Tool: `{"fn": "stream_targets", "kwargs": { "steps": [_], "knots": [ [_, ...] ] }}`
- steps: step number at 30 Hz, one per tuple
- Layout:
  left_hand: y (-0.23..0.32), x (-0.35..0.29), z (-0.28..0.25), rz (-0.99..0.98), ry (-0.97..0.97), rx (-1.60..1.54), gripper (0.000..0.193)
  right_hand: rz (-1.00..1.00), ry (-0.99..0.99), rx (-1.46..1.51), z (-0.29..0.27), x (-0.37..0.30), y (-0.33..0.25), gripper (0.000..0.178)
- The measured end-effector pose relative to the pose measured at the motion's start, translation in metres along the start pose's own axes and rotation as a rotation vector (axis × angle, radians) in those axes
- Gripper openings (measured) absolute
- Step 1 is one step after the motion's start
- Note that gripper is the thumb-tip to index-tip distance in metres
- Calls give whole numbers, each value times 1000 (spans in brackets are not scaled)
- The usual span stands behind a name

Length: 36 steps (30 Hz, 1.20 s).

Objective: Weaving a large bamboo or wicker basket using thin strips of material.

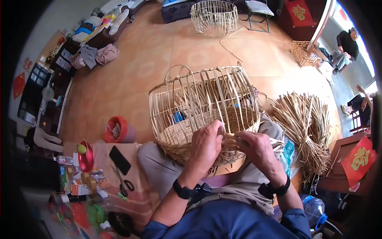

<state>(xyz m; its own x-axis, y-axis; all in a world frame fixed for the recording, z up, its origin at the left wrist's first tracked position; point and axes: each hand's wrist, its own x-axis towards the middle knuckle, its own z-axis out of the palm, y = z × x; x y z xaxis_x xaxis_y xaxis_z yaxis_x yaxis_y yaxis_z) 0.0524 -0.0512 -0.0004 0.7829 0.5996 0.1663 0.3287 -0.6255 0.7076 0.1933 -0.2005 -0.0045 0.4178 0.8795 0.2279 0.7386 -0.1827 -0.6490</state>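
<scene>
A partly woven basket [175, 133] rests tilted across my lap. Its lower wall is tightly woven from pale dried stalks, while thin bare stakes rise above to a hooped rim with a loop handle. At the basket's near edge, my left hand [209, 141] is closed in a pinch on a stalk strand among the stakes. Just to its right, my right hand [256, 149] has its fingers bent round pale stalk strands [229, 141] that run between the two hands. Both fingertips are partly hidden by the hands themselves. Dark bands circle both wrists.
Beside my right knee stands a tied bundle of dried stalks [306, 135]. Scissors [126, 184] and a black phone [120, 160] lie to my left, near a red-lined bin [121, 131]. Another basket frame [215, 20] stands far ahead. A person [347, 46] sits at far right.
</scene>
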Motion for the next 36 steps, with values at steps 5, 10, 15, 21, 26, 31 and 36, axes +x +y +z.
{"fn": "stream_targets", "kwargs": {
  "steps": [5,10,15,21,26,31,36],
  "knots": [
    [1,0,1,-46,-19,9,23,1,-65,145,-2,9,10,19],
    [-9,-8,8,-9,66,-45,24,16,-105,57,-2,-1,2,21],
    [-9,-12,2,89,-31,41,17,-3,-49,-76,4,-4,16,16],
    [-12,-13,1,69,-144,69,12,-63,-38,-252,4,9,25,9],
    [-5,-7,0,-30,-103,-97,17,-196,147,-328,5,-12,4,23],
    [-10,-1,0,-17,-102,-143,23,-181,68,-256,28,-18,9,31],
    [-3,0,-6,-216,-200,-249,23,-155,-15,-230,30,-21,7,14]
  ]
}}
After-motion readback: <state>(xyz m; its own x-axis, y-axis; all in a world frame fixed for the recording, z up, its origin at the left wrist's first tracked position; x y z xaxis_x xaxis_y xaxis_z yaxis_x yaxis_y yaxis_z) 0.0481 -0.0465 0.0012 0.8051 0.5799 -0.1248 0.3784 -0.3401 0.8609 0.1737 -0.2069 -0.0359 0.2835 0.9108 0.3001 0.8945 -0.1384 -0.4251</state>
